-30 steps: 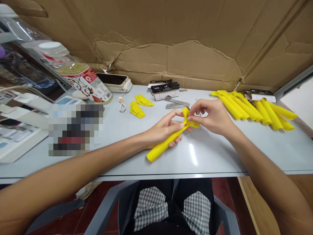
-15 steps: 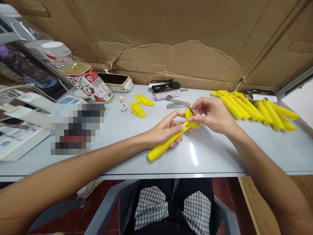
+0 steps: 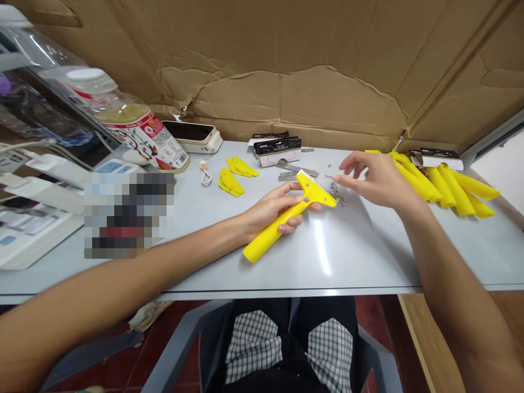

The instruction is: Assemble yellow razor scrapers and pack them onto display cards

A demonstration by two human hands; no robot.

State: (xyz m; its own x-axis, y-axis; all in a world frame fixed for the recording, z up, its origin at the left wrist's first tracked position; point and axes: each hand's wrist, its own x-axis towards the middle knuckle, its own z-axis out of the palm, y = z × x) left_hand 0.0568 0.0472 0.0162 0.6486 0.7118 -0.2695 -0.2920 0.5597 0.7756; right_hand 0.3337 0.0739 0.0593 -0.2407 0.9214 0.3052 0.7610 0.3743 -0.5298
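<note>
Right hand (image 3: 379,180) had released yellow scraper (image 3: 278,232), grip now wide open, moved off beside small chain (image 3: 338,194); left hand (image 3: 272,212) kept closed grip on handle above counter (image 3: 360,256).

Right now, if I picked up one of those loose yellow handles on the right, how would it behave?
That yellow plastic scraper handle looks stiff and probably light for its size. Its long rounded shape suggests it could roll if pushed. Resting against its neighbours, it may shift them.
</note>
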